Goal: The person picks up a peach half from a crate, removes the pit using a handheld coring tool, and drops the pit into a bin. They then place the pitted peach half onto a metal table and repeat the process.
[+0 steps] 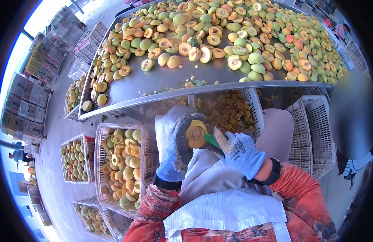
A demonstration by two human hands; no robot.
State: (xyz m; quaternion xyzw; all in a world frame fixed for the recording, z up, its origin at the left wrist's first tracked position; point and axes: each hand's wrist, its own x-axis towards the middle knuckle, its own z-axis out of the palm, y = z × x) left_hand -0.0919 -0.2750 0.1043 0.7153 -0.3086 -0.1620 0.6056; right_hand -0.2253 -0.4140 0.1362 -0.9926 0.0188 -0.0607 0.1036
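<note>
Holding the halved fruit (196, 134) steady at the frame's centre should help the green tool (211, 140) work lightly at its edge — the left hand (175, 141), raised upright, curls around the fruit, while the right hand (239, 152), angled in from the lower right, grips the tool.

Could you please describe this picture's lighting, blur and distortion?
Head view: fisheye distortion tilts the stacked rectangular crates at left; the upper left is washed out white; a grey oval blur sits at right; the halved yellow fruit in the blue-and-grey gloved left hand looks fairly clear.
</note>
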